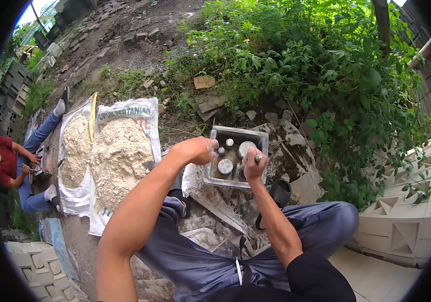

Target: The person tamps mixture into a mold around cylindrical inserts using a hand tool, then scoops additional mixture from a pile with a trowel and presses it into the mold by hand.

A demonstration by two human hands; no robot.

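Between my feet sits a square grey box-shaped mould [264,151] with raised walls. Inside it stand several round upright cylinders of different sizes, among them a wide cylinder [225,166] near the front and a small cylinder [229,142] towards the back. My left hand [201,151] is closed at the mould's left wall, and what its fingers hold, if anything, is hidden. Over the right side of the mould, my right hand [255,165] is wrapped round a grey handle [259,158] whose end sticks out. The rest of that tool is hidden.
Pale powder [120,151] lies heaped on white sacks to my left. Farther left, another person [11,163] sits working at a similar mould. Patterned pale blocks [407,221] are stacked at right, and leafy plants [296,65] grow at the back.
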